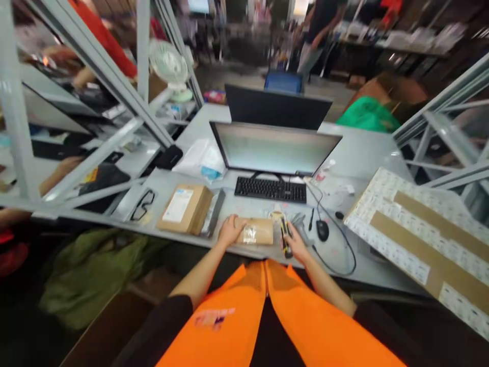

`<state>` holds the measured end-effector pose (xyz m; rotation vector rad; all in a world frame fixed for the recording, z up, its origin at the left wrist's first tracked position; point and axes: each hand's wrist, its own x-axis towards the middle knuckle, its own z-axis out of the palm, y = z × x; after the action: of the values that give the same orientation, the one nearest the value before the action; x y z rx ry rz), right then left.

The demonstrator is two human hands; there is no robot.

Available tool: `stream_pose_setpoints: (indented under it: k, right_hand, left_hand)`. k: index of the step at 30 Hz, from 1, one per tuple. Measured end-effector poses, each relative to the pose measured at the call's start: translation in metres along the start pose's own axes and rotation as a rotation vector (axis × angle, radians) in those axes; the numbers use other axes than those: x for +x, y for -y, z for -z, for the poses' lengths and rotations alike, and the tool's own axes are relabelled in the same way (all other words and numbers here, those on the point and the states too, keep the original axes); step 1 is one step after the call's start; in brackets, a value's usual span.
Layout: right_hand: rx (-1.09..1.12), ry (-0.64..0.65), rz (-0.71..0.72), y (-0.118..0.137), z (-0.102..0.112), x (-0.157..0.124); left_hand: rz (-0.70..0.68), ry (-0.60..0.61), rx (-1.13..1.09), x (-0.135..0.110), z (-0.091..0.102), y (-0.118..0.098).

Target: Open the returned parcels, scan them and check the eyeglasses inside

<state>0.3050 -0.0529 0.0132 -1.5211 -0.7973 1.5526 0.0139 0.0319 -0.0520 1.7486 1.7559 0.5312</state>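
At the front edge of the desk, a small brown cardboard box lies flat with shiny clear tape on its top. My left hand grips its left end, the fingers over the top. In my right hand is a yellow and black box cutter, held upright close to the box's right end; whether its blade is out I cannot tell. Just beyond the right hand lies a grey corded device, probably a barcode scanner, partly hidden by the hand. A black pen rests to its right.
Left of the box stand several stacked cardboard boxes and a grey box. Behind are a keyboard and monitor. A mouse and its cable lie right, before a large taped carton. Metal frames flank the desk.
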Motion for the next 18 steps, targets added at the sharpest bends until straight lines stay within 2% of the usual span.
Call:
stream_pose_setpoints:
  k: [3,8,18]
  right_hand:
    - [-0.001,0.056,-0.021,-0.004,0.005,0.007]
    - [0.009,0.098,-0.038,-0.014,0.009,0.004]
    - [-0.034,0.115,-0.053,-0.025,0.018,0.007]
  left_hand:
    - [-0.024,-0.03,-0.043,0.006,-0.008,0.007]
    - [-0.054,-0.097,-0.088,0.002,-0.018,0.017]
    - [-0.053,-0.096,-0.101,0.0,-0.014,0.012]
